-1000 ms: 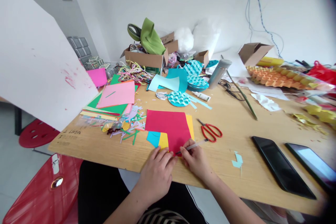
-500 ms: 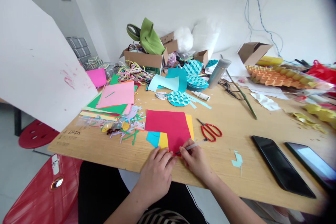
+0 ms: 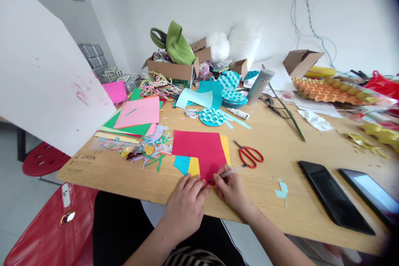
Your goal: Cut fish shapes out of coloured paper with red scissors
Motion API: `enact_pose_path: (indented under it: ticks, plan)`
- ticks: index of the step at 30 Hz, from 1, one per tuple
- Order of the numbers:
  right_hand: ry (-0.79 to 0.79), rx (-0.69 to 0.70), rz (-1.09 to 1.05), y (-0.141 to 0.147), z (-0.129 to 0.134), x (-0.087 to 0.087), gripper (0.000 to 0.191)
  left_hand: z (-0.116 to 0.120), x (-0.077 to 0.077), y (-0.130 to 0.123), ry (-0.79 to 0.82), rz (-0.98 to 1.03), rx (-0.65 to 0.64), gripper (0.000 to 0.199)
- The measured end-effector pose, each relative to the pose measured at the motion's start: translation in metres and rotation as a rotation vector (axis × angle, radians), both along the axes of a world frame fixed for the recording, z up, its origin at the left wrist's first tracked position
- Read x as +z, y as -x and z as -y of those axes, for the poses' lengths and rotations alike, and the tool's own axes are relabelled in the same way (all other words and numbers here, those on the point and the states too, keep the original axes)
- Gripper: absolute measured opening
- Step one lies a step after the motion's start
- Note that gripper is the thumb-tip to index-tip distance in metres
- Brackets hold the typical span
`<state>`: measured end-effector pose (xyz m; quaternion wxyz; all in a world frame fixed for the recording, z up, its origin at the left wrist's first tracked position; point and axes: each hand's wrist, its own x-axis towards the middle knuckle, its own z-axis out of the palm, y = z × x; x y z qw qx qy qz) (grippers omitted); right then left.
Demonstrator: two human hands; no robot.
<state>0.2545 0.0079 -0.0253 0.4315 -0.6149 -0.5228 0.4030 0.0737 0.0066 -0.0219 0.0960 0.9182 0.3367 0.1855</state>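
Observation:
My right hand [image 3: 231, 189] grips a pen [image 3: 231, 171] with a clear barrel, its tip down on the lower edge of a red sheet of paper [image 3: 201, 143]. My left hand [image 3: 188, 203] lies with fingers outstretched over the sheet's lower left corner, pressing it to the table. Beneath the red sheet, parts of a yellow paper [image 3: 193, 166] and a blue paper piece [image 3: 182, 164] stick out. Red-handled scissors [image 3: 249, 155] lie just right of the sheet, blades pointing away from me.
Paper scraps [image 3: 156, 149] and stacked coloured sheets [image 3: 139, 112] lie to the left. Behind are a scalloped blue disc [image 3: 212, 117], a glue bottle [image 3: 239, 113], a silver flask [image 3: 261, 87] and a cardboard box [image 3: 171, 68]. Two phones, one a black phone [image 3: 335, 197], rest at right.

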Motion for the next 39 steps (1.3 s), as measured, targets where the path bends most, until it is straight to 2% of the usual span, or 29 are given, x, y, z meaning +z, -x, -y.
enact_pose_path:
  ticks: [39]
  plan:
    - [0.017,-0.046,-0.068,0.0030,-0.0003,0.0085,0.020,0.0002,-0.0011,-0.0004,-0.035,0.000,0.019,0.047]
